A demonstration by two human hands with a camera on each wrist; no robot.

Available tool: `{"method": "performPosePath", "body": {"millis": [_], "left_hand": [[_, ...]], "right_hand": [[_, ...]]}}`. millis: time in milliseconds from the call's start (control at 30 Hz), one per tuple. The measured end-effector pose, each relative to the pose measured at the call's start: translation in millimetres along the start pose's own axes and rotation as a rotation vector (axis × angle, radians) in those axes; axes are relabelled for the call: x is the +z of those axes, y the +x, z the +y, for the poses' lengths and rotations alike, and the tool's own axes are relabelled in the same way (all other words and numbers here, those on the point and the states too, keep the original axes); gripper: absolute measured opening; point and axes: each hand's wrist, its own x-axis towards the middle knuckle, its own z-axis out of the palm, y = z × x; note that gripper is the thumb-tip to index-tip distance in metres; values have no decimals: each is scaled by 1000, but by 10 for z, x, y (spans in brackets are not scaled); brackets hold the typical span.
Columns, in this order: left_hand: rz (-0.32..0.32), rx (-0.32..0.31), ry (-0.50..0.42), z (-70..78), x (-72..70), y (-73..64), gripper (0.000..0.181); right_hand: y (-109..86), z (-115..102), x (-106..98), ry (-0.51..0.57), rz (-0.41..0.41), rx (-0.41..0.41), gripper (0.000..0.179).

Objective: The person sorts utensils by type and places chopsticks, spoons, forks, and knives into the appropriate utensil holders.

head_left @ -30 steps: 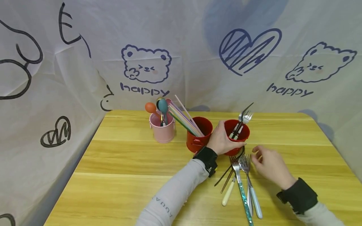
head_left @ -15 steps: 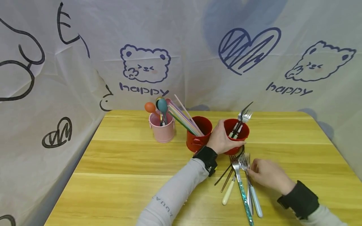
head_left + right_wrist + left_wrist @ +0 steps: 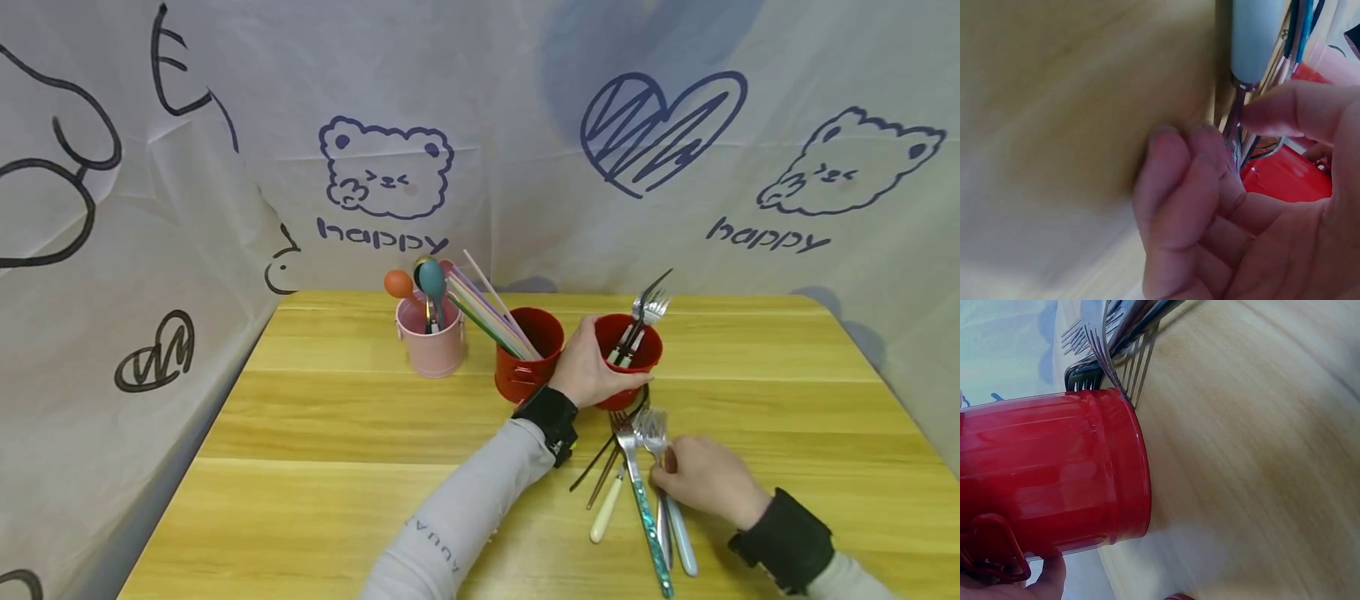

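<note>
My left hand (image 3: pixel 588 371) grips the right-hand red bucket (image 3: pixel 619 398) by its side, the thumb along its front. In the left wrist view this bucket (image 3: pixel 1054 481) fills the left part. Several forks (image 3: pixel 649 307) stand in it, tines up. My right hand (image 3: pixel 708 479) pinches the metal neck of a light-blue-handled fork (image 3: pixel 682 542) between thumb and fingers. The right wrist view has that handle (image 3: pixel 1254 37) just above the fingertips. Beside it lie a teal-handled fork (image 3: pixel 651 529), a cream-handled piece of cutlery (image 3: pixel 606 512) and thin dark handles (image 3: pixel 592 462).
A second red bucket (image 3: pixel 517 379) holding straws (image 3: pixel 491 321) stands left of my left hand. Farther left, a pink bucket (image 3: pixel 435 354) contains several spoons (image 3: pixel 432 282). A white cloth with drawings hangs behind the wooden table (image 3: pixel 322 483).
My right hand has moved down and left onto the light-blue-handled fork and closed its thumb and fingers on the neck. The left hand stays on the red bucket.
</note>
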Motion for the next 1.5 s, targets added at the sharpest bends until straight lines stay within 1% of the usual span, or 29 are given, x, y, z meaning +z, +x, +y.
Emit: {"method": "performPosePath", "body": {"millis": [200, 333, 500, 700, 967, 1067, 1200, 1300, 1500], "left_hand": [[-3, -1, -7, 5, -7, -4, 88], [-6, -1, -5, 10, -13, -10, 88], [-6, -3, 1, 14, -23, -13, 88], [1, 2, 4, 6, -16, -9, 89], [0, 9, 13, 2, -11, -3, 89], [-3, 8, 11, 4, -12, -6, 89], [-2, 9, 8, 6, -17, -9, 89], [-3, 8, 8, 7, -19, -12, 88], [-9, -1, 3, 23, -23, -17, 88]], "right_hand": [[29, -4, 13, 22, 4, 20, 27], [43, 15, 17, 43, 6, 6, 30], [68, 66, 18, 86, 9, -30, 32], [70, 107, 10, 106, 10, -57, 30], [35, 114, -11, 132, 4, -74, 24], [17, 115, -42, 168, 3, -90, 21], [6, 127, -102, 213, 30, -135, 20], [11, 124, -149, 224, 53, -138, 20], [8, 107, -243, 238, 68, -123, 20]]}}
